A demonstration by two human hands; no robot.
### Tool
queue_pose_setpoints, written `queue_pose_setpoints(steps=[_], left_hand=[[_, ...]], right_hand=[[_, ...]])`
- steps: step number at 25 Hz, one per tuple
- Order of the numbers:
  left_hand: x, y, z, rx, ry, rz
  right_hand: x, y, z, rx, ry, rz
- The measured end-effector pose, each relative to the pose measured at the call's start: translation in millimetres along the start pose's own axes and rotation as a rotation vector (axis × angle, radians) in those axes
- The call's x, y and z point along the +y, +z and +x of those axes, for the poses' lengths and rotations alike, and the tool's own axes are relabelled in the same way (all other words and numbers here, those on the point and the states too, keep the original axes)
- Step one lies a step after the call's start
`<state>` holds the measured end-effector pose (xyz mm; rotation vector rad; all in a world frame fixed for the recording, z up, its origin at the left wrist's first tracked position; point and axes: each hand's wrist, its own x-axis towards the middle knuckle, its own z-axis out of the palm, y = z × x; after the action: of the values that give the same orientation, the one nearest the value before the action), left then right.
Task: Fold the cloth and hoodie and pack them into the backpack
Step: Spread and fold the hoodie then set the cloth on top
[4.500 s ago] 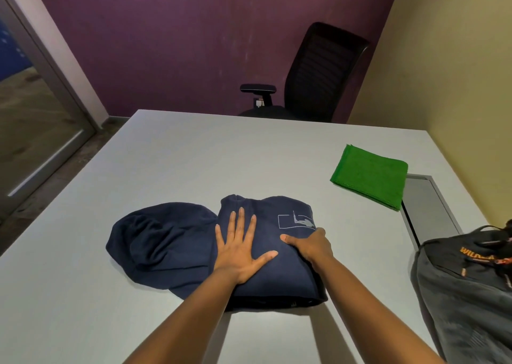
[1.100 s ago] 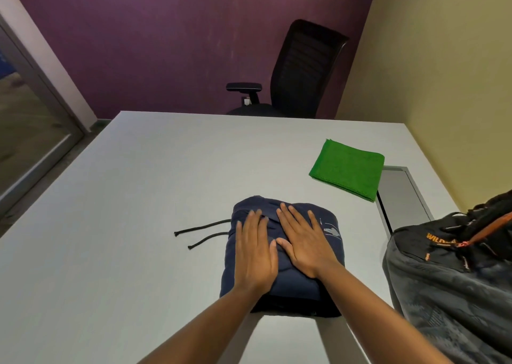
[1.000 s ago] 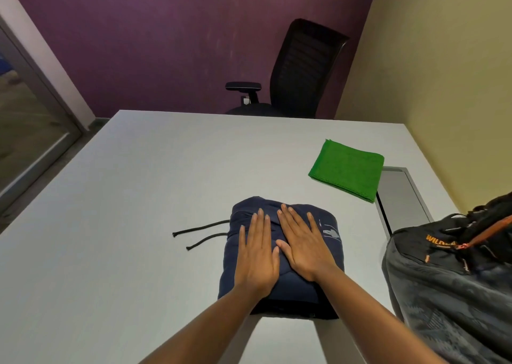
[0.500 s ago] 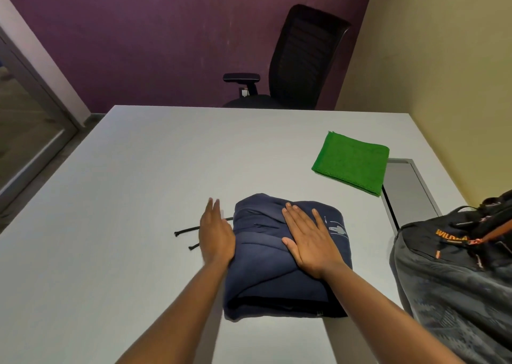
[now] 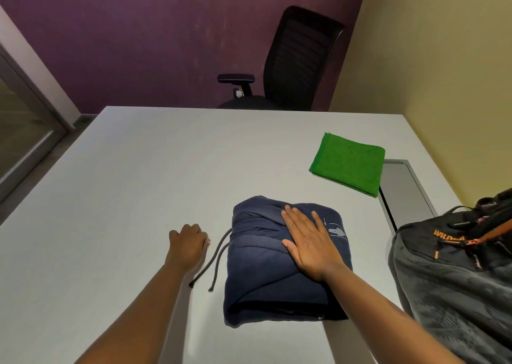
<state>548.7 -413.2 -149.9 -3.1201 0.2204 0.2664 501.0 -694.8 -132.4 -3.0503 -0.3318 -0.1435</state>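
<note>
while the right hand is pressing flat with straight fingers on the folded blue hoodie on the white table, the left hand is curling beside its 2 strings; whether it is pinching them is unclear. the folded green cloth is lying farther back, and the backpack is sitting at the right.

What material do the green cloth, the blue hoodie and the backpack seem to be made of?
Green cloth: likely terry or microfibre; fuzzy, matte nap, stitched edge.
Hoodie: seems a soft cotton-type fleece knit; matte navy, thick rounded folds, woven drawcords.
Backpack: probably synthetic woven fabric such as nylon or polyester; grey patterned surface with a slight sheen, orange trim.
</note>
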Motion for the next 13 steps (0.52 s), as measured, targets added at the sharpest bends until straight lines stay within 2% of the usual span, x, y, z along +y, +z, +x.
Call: queue_pose_setpoints(steps=[2, 4, 6, 9, 13], left_hand=[[1, -5, 3, 0.0, -0.056, -0.187], [18, -9, 2, -0.056, -0.006, -0.257], [38, -6, -2, -0.086, 0.033, -0.147], [48, -5, -2, -0.102, -0.014, 0.014], [19, -15, 1, -0.275, 0.036, 0.194]], right_hand=[[0, -1, -1, -0.006, 0.003, -0.004], [-1, -2, -1, -0.007, 0.005, -0.018], [-2, -3, 0, -0.009, 0.001, -0.018], [-2, -4, -1, -0.014, 0.001, -0.022], [-1, -5, 0, -0.039, 0.006, -0.02]])
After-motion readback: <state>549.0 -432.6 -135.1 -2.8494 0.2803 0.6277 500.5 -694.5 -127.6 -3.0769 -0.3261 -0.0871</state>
